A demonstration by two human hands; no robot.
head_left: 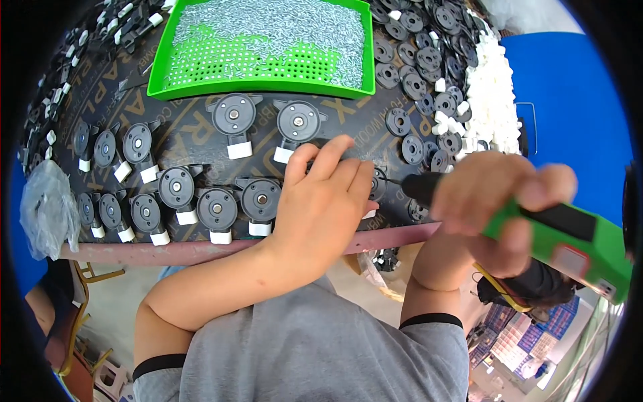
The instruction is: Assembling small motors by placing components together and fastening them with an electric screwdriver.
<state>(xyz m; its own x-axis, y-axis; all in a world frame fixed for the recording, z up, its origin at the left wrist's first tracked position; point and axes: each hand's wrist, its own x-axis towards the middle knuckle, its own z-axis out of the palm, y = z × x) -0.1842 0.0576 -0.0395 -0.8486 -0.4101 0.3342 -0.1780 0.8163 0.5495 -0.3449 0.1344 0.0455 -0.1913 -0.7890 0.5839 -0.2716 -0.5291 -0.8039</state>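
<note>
A green and black electric screwdriver is gripped in the closed right hand, its bit aimed at a black round part pressed down by the flat, spread fingers of the left hand. The dark printed worktable is covered with rows of similar parts; a green screw tray is set behind.

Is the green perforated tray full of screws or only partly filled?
Partly filled: small silver screws cover the green tray except its bare near-left holes.
</note>
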